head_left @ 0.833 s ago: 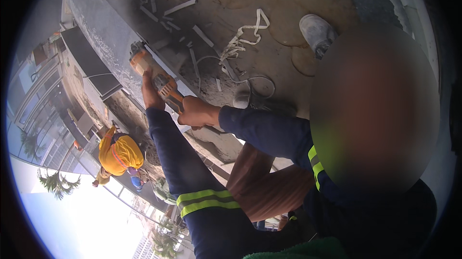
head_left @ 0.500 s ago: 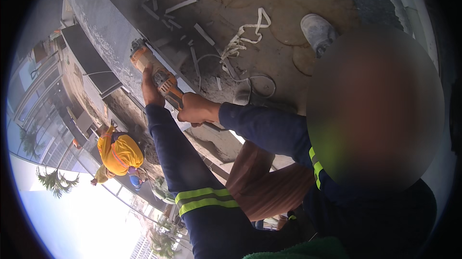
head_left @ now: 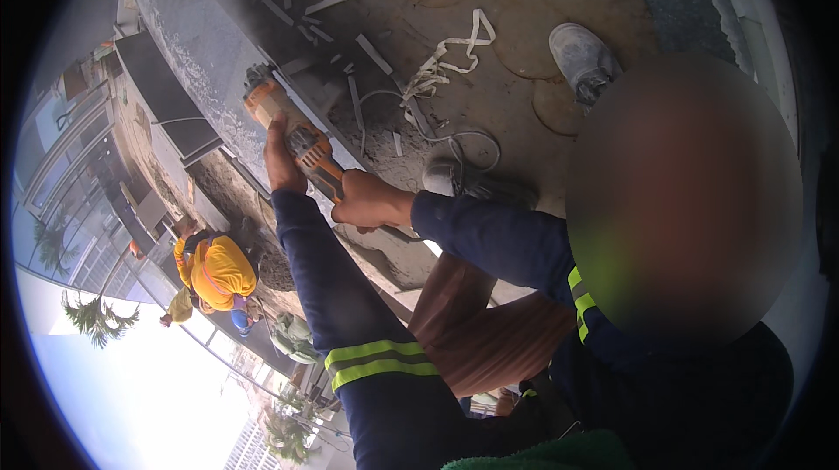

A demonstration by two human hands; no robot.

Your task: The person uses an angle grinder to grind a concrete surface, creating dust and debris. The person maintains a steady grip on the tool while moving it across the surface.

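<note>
Angle grinder, orange and black, head at a dusty grey slab; possible fault: kickback, should the head bind or the grip slacken. Forward hand wrapped about its body, rear hand closed on its handle, both arms outstretched.

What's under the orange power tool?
A grey, white-streaked slab shows beside the front of the orange power tool; the surface directly beneath the tool is hidden.
</note>
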